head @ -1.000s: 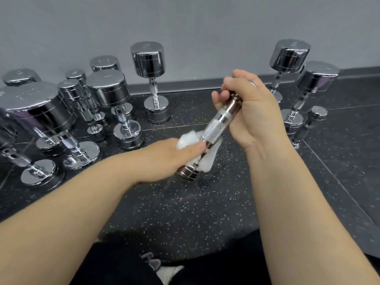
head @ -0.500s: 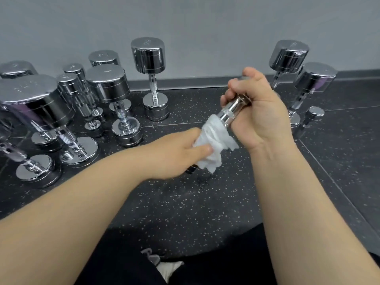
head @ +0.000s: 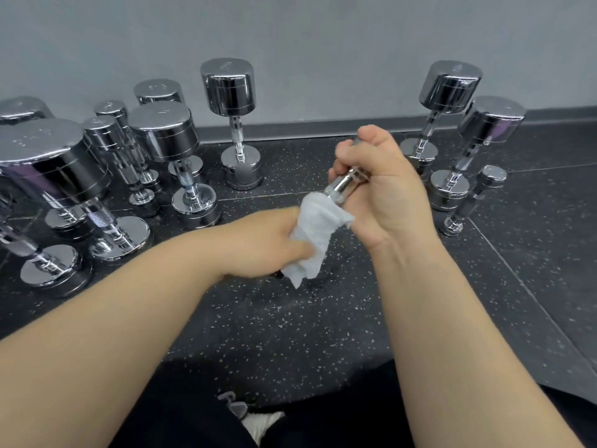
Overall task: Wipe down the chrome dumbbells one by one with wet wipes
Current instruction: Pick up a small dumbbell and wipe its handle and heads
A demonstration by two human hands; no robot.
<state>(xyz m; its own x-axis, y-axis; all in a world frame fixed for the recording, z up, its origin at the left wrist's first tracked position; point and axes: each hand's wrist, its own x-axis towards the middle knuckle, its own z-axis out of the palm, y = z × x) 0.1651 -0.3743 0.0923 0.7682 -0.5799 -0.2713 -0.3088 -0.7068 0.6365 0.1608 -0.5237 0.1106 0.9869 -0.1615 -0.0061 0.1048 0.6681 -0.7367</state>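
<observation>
Gripping the upper end of a small chrome dumbbell (head: 347,185), the right hand (head: 384,189) has its fingers curled tightly round the metal and holds the bar tilted in the air above the dark speckled floor (head: 274,318), the top end pointing away from the person and the lower end slanting down to the left. The left hand (head: 268,244) is closed round a crumpled white wipe (head: 318,234), which is wrapped over the handle and lower part of that dumbbell; the thumb lies pressed along the wipe, and a loose corner hangs below the hand. The dumbbell's lower end is hidden by the wipe. Only a short shiny stretch of bar shows between the two hands, which are just beside each other. On the floor to the left stands a crowded group of larger dumbbells (head: 97,176), upright on their ends, some touching or overlapping in view. One tall dumbbell (head: 232,124) stands alone near the grey wall (head: 290,43), behind and between the group and the hands. To the right, behind the right hand, two more big dumbbells (head: 478,156) stand on end, with a very small dumbbell (head: 475,198) just beside them. At the bottom edge, dark trousers (head: 181,415) and the toe of a pale shoe (head: 258,418) show between the forearms.
</observation>
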